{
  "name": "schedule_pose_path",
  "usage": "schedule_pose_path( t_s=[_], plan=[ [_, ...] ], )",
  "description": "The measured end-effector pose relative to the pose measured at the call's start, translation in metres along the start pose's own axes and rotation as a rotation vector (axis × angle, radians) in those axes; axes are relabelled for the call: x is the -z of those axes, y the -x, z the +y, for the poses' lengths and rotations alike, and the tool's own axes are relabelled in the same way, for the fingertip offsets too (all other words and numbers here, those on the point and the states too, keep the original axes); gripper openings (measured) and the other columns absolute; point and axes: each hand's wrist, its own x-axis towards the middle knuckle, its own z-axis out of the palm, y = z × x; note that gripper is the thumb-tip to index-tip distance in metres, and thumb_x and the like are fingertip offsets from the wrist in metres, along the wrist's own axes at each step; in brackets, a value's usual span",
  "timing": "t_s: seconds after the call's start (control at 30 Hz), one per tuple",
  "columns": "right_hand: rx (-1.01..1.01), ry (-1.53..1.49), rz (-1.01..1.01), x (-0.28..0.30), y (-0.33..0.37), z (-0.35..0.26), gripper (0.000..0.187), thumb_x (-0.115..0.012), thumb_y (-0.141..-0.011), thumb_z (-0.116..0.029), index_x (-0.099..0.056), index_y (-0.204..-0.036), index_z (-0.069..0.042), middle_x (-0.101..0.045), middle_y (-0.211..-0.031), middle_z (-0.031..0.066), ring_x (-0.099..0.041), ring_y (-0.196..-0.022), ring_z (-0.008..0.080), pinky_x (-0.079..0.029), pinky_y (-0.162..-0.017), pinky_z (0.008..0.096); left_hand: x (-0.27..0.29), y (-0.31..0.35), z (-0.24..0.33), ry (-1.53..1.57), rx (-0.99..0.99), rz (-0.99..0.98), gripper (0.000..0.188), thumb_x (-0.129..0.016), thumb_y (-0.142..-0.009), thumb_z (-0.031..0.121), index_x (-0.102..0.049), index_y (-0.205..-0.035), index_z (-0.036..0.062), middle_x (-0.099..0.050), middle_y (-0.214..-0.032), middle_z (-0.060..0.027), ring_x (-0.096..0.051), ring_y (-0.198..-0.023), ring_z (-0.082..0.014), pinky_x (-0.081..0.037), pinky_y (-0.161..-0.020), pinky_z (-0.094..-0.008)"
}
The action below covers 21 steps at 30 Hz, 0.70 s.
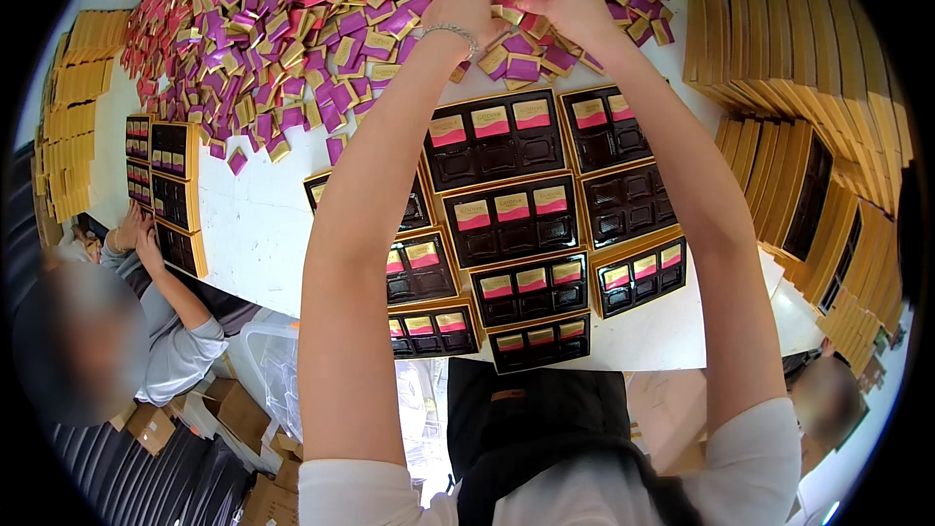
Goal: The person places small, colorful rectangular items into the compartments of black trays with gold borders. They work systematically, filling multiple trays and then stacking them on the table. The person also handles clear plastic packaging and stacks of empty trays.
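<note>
Both my arms reach over several gold-edged boxes to a wide pile of small, flat wrapped chocolates [346,49] in gold with pink or purple. My left hand [462,16] is closed among the pieces, its fingers bent. Close beside it, my right hand [567,6] pinches thumb and fingers together at the pile. What either hand holds is too small or hidden to make out. Below my hands, a box with a dark moulded tray [495,148] has gold-and-pink pieces in its upper row and bare lower pockets. Another dark tray [623,205] shows only bare pockets, partly behind my right forearm.
Tall stacks of gold boxes [779,39] stand at right, and more stacked boxes [78,117] at far left. At left a co-worker's hands [141,234] touch similar filled boxes [170,151]. Another person [828,399] is at lower right. A clear plastic bin [268,360] stands below the white table [253,224].
</note>
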Motion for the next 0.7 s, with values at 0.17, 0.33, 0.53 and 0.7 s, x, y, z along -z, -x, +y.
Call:
schedule_pose_path(
  t_s=[0.17,0.33,0.53,0.7],
  plan=[
    [-0.429,-0.955,-0.033,0.051,0.055,-0.014,0.02,-0.069,-0.084,-0.006,-0.07,-0.104,-0.004,-0.068,-0.093,0.0039,-0.064,-0.083,0.0111,-0.045,-0.067,0.0215,-0.005,-0.001,0.006,0.091,-0.004,0.139,0.043,-0.077,-0.073,0.034,-0.065,-0.109,0.0143,-0.061,-0.111,-0.0161,-0.06,-0.105,-0.0322,-0.049,-0.09,-0.0414],
    [-0.544,-0.933,0.134,0.09,0.147,-0.04,0.024,-0.065,-0.086,0.0,-0.065,-0.11,-0.001,-0.067,-0.105,0.0074,-0.065,-0.097,0.0159,-0.05,-0.086,0.0253,0.005,0.039,0.016,0.368,0.119,0.23,0.026,-0.072,-0.082,0.029,-0.069,-0.096,0.0068,-0.068,-0.081,-0.0073,-0.065,-0.075,-0.0205,-0.051,-0.071,-0.0317],
    [-0.232,0.149,0.25,0.103,0.271,-0.047,0.021,-0.066,-0.078,0.005,-0.069,-0.097,-0.002,-0.067,-0.107,0.0102,-0.066,-0.094,0.0263,-0.054,-0.08,0.0302,-0.003,0.139,0.123,0.621,-0.011,-0.283,0.017,-0.067,-0.086,0.016,-0.07,-0.095,0.0013,-0.065,-0.066,-0.0036,-0.059,-0.059,-0.0078,-0.046,-0.054,-0.0245],
    [-0.167,0.224,0.365,0.093,0.295,-0.036,0.024,-0.069,-0.072,0.006,-0.069,-0.095,-0.002,-0.068,-0.103,0.0092,-0.066,-0.089,0.0269,-0.054,-0.076,0.0321,-0.038,0.149,0.154,0.559,-0.121,-0.288,0.015,-0.067,-0.081,0.014,-0.067,-0.087,0.0008,-0.068,-0.074,-0.0138,-0.067,-0.065,-0.0258,-0.053,-0.064,-0.034]
  ],
)
